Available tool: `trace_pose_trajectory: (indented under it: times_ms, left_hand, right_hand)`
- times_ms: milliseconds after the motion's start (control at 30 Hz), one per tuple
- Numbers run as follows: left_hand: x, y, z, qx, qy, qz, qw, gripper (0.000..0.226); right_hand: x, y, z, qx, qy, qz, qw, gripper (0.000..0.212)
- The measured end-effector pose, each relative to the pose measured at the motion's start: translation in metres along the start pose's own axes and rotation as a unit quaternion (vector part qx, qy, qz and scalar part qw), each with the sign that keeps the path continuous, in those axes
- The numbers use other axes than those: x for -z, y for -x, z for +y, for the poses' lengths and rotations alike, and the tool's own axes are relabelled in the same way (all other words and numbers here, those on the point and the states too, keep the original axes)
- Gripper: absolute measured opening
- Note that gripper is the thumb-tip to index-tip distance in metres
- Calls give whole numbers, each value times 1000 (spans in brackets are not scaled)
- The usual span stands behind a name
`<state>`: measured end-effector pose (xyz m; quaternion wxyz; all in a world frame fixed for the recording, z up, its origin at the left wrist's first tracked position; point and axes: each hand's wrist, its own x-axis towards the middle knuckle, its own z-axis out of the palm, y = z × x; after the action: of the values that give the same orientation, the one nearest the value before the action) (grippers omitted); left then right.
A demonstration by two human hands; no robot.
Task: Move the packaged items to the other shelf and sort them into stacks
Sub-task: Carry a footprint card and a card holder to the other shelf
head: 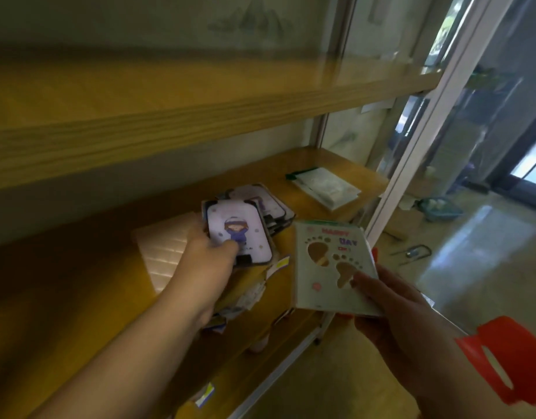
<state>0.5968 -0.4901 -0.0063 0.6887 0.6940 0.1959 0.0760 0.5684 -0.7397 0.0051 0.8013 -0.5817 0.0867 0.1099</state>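
Observation:
My left hand (pixel 206 252) grips a lilac packaged card with a cartoon girl (pixel 239 231), held just above the middle wooden shelf (pixel 330 164). Right behind it lies a stack of similar lilac packages (pixel 272 207). My right hand (pixel 390 306) holds a pale green package with two footprint cut-outs (pixel 330 267) in front of the shelf edge, thumb on its face. A stack of white packets with a dark green edge (pixel 324 186) rests farther right on the same shelf. More loose packages (pixel 245 300) lie on the shelf below, partly hidden by my left arm.
A whitish ribbed box (pixel 161 252) sits on the shelf left of my left hand. The upper shelf board (pixel 170 116) overhangs closely. A white frame post (pixel 426 140) bounds the shelf on the right, with glossy floor beyond. An orange band (pixel 508 358) is on my right wrist.

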Motion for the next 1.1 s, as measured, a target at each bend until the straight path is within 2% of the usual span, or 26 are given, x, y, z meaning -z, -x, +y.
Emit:
trace_pose_trajectory:
  times_ms: [100,133,233,267,367,400,500,567,633,700,800,933,1000,1100]
  left_hand:
    - [-29,-29,15,-17,-35,21,999,49]
    - [-40,-37,20,-17,-59,34,998,47]
    - [-69,-59,32,-43,-94,53,993,24]
    - [-78,-66,35,-42,-108,54,992,26]
    - [-98,-86,39,-7,-176,47,983,17]
    - [-102,-90,38,6,-237,56,970,29]
    - [-113,-90,33,24,-478,136,868,51]
    - [-121,-89,29,7,-526,159,835,54]
    - [-126,-89,26,0,-533,167,830,54]
    - [-134,-88,26,-17,-531,177,829,51]
    - [-150,-87,27,-92,-514,197,829,44]
    - [-176,-88,22,-162,-498,174,834,43]
    - [-189,-91,19,-162,-500,163,835,42]
    - [-205,-98,14,-165,-495,162,838,42]
  right_hand:
    - [12,-27,-5,-21,-7,-1,1000,26]
    - [17,-37,-8,-25,-10,-6,1000,23]
    - [32,-69,-20,-37,2,-37,999,18]
    - [37,-80,-24,-42,5,-47,998,19]
    - [51,-120,-39,-65,23,-42,997,37]
    - [55,-134,-43,-67,37,-33,997,41]
    - [66,-173,-59,-50,99,-62,992,28]
    - [78,-198,-66,-40,125,-86,988,21]
    - [89,-221,-71,-32,161,-117,980,19]
    - [97,-241,-77,-22,193,-150,969,26]
    - [98,-270,-87,-7,226,-187,956,35]
    - [94,-310,-100,19,250,-211,945,33]
    - [89,-330,-108,31,258,-224,939,33]
    - [79,-355,-114,64,284,-243,925,18]
